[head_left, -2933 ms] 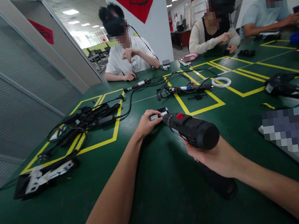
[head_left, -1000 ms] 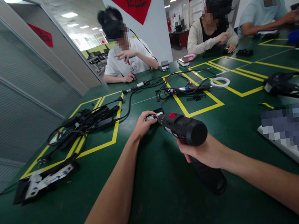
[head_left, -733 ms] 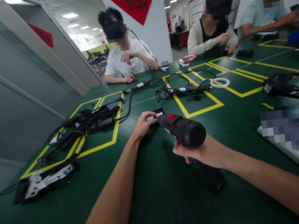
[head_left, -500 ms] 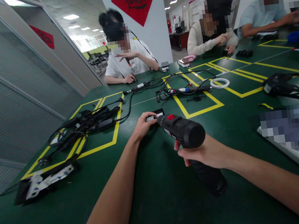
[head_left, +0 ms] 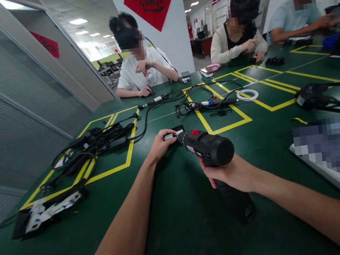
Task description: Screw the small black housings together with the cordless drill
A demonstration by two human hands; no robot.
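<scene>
While right hand (head_left: pixel 230 174) grips drill (head_left: pixel 210 145) | left hand (head_left: pixel 159 146) holds small piece (head_left: pixel 169 136) | yellow tape (head_left: pixel 231 127) apart from piece | tabletop (head_left: pixel 186 230) runs between forearms (head_left: pixel 127 210)

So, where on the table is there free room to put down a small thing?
Bare green tabletop lies between the left forearm and the cordless drill, and between that forearm and the yellow tape to its left. Inside that tape, it is crowded with black cables.

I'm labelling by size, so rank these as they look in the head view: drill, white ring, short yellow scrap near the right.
1. Drill, held in the right hand
2. White ring
3. Yellow scrap

Apparent size only; the drill is nearer the camera than the ring.
</scene>
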